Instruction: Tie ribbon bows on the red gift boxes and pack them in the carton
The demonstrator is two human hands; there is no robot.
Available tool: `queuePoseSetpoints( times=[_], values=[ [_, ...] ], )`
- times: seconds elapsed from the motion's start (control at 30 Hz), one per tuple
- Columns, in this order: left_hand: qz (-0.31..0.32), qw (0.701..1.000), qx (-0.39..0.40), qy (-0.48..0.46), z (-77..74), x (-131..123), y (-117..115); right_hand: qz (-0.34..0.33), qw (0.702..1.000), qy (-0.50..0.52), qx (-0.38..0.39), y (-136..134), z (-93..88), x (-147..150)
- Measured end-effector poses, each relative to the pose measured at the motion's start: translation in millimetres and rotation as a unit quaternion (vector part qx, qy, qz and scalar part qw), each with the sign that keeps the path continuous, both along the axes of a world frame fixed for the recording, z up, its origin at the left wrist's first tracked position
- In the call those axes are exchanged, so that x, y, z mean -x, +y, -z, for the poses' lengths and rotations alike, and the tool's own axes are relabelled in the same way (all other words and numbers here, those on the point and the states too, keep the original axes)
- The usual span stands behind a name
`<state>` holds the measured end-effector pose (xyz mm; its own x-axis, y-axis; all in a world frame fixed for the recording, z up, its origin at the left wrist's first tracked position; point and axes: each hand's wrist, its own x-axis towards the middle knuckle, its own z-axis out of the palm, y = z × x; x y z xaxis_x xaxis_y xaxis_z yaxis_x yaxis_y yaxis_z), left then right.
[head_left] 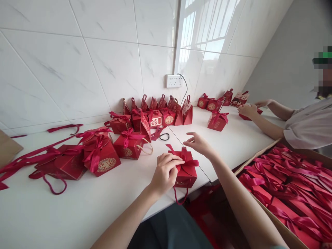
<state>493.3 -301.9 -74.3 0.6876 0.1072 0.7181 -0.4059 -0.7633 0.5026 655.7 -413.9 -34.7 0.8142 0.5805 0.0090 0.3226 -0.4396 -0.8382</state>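
A red gift box [188,172] with a ribbon bow stands near the table's front edge, its cord handle [181,201] hanging over the edge. My left hand [166,171] is closed on the box's left side, its fingers curled over the top at the bow [188,162]. The fingertips and part of the ribbon are hidden, so I cannot tell exactly how they grip. Just behind and to the right of the box, my right hand [198,143] hovers with fingers apart and nothing in it.
Several red boxes [128,145] with bows stand at left and along the wall; loose ribbons [33,159] lie farther left. A black loop [164,137] lies behind my hands. At right, a carton [252,157] holds several red boxes. A co-worker's hands [249,110] handle another box.
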Motion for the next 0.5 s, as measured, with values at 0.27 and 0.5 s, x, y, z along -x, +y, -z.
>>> queuePoseSetpoints(
  times=[0.27, 0.5],
  values=[
    [0.001, 1.0, 0.007, 0.004, -0.5, -0.2, -0.7, -0.312, 0.948, -0.04, 0.053, 29.8, -26.5, 16.1],
    [-0.004, 1.0, -0.001, 0.013, -0.7, 0.0, -1.5, -0.236, 0.971, -0.03, 0.008, 35.5, -17.3, 20.4]
  ],
)
